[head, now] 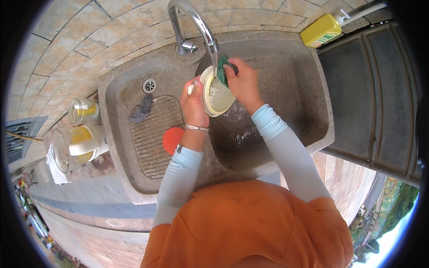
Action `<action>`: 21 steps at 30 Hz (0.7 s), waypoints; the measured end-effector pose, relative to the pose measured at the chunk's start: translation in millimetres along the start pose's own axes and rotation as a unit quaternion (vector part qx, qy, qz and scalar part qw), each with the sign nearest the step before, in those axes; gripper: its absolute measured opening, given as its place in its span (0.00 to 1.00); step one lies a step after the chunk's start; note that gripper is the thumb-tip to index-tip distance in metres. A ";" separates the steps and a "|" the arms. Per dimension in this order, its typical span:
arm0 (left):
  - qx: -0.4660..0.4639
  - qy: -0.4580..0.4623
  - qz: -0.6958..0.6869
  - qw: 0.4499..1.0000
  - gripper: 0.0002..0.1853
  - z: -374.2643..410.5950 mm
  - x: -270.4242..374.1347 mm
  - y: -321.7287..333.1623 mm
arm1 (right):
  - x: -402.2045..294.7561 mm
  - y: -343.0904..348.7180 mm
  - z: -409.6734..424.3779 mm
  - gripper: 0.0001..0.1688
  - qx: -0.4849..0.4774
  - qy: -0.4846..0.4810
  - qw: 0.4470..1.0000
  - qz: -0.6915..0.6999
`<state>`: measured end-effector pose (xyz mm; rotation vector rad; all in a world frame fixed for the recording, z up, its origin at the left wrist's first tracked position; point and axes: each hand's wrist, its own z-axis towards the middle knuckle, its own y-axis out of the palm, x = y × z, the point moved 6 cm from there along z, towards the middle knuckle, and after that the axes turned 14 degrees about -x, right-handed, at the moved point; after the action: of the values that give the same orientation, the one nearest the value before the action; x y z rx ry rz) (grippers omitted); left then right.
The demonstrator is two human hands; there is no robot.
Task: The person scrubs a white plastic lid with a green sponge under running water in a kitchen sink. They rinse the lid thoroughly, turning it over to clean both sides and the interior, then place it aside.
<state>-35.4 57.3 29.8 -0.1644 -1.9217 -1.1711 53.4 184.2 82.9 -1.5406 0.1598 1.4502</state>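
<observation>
My left hand grips a cream-coloured round plastic lid by its side, tilted under the faucet. Between the fingers of my right hand is a green scouring pad, held at the lid's upper right edge. Water runs from the curved chrome faucet down onto the lid and pad. Below lies the deep basin of a stone sink, its bottom wet. An orange-red round object rests on the ribbed drainboard, partly behind my left wrist.
Left of the sink stand a glass jar and a clear jug with a white handle. A dark mesh cloth lies near the drain. At the back right corner stands a yellow pump bottle, beside a dark metal panel.
</observation>
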 end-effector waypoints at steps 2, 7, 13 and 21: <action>0.012 0.005 0.001 1.000 0.17 1.5 -2.4 -6.2 | -29.4 11.7 -15.2 0.11 -0.047 -0.088 0.995 0.017; -0.004 -0.002 -0.004 1.000 0.18 -0.7 -3.5 -2.6 | 2.3 7.5 -0.7 0.10 -0.022 -0.003 1.000 -0.022; 0.026 -0.001 0.002 1.000 0.19 2.7 -6.7 -16.2 | -39.9 24.1 -25.7 0.10 -0.061 -0.100 0.993 -0.017; 0.005 0.000 -0.013 1.000 0.19 1.4 -3.6 -16.7 | -25.7 19.1 -19.8 0.10 -0.044 -0.093 0.995 -0.007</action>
<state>-42.4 50.2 15.8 -0.1333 -1.9349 -1.1779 47.2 147.7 89.9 -1.4647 -0.0260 1.5988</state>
